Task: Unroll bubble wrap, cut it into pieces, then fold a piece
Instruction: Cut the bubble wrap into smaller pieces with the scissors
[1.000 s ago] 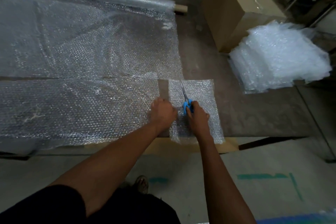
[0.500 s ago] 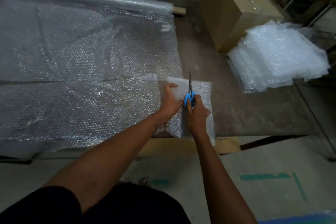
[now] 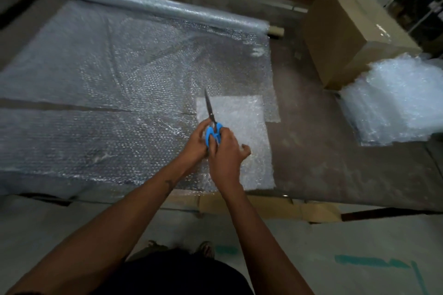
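Bubble wrap piece [image 3: 242, 127] partly hidden by both hands' fingers [image 3: 203, 127] gripping scissors [image 3: 212, 124].

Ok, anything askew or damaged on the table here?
Nothing damaged. The cut piece lies flat, overlapping the unrolled sheet. Both hands, left and right, grip the blue scissors, blades shut.

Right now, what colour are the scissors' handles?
Bright blue; the scissors show best in the head view, held between both hands.
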